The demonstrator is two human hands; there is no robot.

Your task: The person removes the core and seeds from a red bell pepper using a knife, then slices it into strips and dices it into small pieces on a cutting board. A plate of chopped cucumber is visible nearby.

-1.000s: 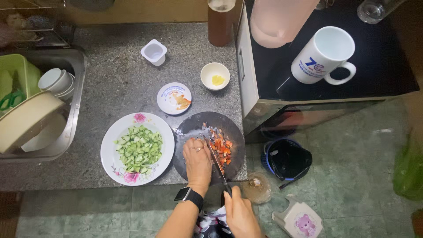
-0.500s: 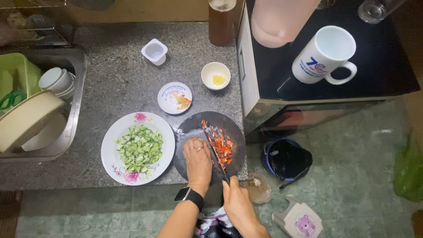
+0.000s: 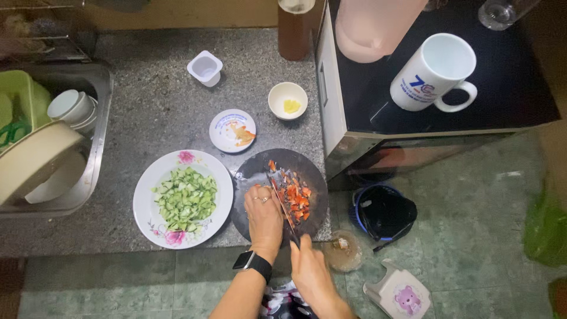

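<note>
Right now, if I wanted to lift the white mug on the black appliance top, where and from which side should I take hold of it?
Probably by the handle. The white mug stands upright, mouth open to the camera, with its loop handle on the side away from the pink jug, over bare black top. Coming from that side, fingers could hook the loop without brushing the jug.

A home kitchen, seen from above.

A speckled stone counter (image 3: pixel 153 82) runs beside a steel sink (image 3: pixel 97 147) stacked with bowls and plates. On the counter sit a flowered plate of chopped cucumber (image 3: pixel 183 198), a round dark cutting board (image 3: pixel 280 195) with diced red vegetable, small dishes and a cup. A white mug (image 3: pixel 434 74) stands on a black appliance, above a green tiled floor (image 3: pixel 472 195).
</note>
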